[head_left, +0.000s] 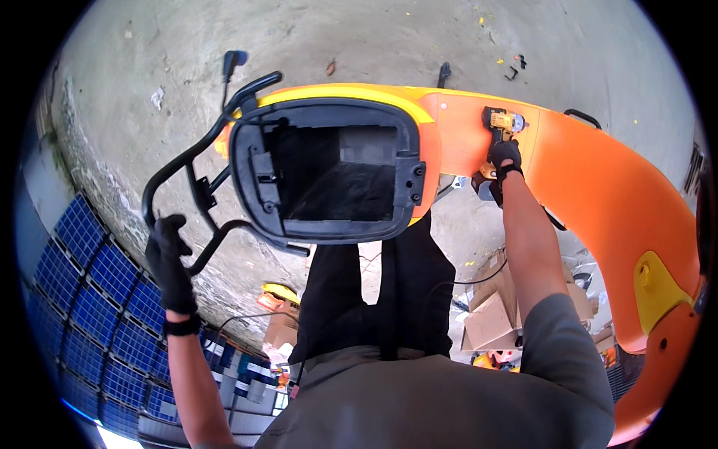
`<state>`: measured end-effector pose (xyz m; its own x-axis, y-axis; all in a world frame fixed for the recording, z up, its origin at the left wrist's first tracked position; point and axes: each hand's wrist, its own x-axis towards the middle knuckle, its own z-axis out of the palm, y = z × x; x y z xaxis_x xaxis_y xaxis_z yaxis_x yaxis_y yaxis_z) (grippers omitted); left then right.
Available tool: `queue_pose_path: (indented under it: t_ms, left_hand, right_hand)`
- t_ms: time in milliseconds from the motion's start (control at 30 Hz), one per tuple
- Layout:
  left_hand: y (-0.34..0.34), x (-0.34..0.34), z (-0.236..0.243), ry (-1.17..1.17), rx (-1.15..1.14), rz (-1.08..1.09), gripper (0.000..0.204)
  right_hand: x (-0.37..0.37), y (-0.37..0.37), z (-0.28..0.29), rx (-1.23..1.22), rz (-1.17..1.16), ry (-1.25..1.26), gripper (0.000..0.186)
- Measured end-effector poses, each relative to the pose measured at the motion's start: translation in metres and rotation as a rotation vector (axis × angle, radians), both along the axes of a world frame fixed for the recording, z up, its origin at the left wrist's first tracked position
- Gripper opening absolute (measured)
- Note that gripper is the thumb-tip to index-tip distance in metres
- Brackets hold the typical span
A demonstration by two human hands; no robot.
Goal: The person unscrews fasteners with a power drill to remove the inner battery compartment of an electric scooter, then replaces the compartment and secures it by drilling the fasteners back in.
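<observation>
An orange scooter body (598,187) with a yellow edge stretches across the view. Under its missing seat gapes a black storage compartment (329,179). A black tubular grab rail (176,168) curves out from its left end. My left hand (170,258), in a black glove, curls around the outer bend of that rail; glove and tube blend, so part of the hold is hidden. In my gloved right hand (505,153) is the handle of a yellow and black cordless impact wrench (505,120). The tool is over the orange panel right of the compartment, its nose pointing right.
Behind my legs on the right lie open cardboard boxes (490,322). Blue crates (112,299) are stacked at the lower left. A black mirror-like part (234,61) sticks up beyond the rail. Small scraps (516,69) litter the concrete floor. A thin cable (479,280) hangs near my legs.
</observation>
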<state>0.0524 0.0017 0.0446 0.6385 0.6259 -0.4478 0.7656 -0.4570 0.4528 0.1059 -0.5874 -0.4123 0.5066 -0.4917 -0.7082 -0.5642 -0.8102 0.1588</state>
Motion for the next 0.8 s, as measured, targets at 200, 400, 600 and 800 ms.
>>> queue_pose_path:
  t_ms: [200,400,600,800]
  left_hand:
    - [-0.002,-0.015,-0.004,-0.135,0.03,0.039,0.054]
    - [0.004,-0.014,-0.007,-0.155,0.141,-0.037,0.046]
    - [0.004,-0.008,-0.005,-0.132,0.183,-0.078,0.055]
    - [0.007,-0.008,-0.011,-0.214,0.205,-0.125,0.053]
  right_hand:
    - [0.065,0.085,0.144,0.318,0.049,-0.489,0.052]
    - [0.114,0.277,0.298,1.242,0.061,-0.69,0.021]
    - [0.106,0.441,0.315,1.098,0.676,-0.59,0.05]
    - [0.109,0.432,0.299,1.411,0.496,-0.468,0.043]
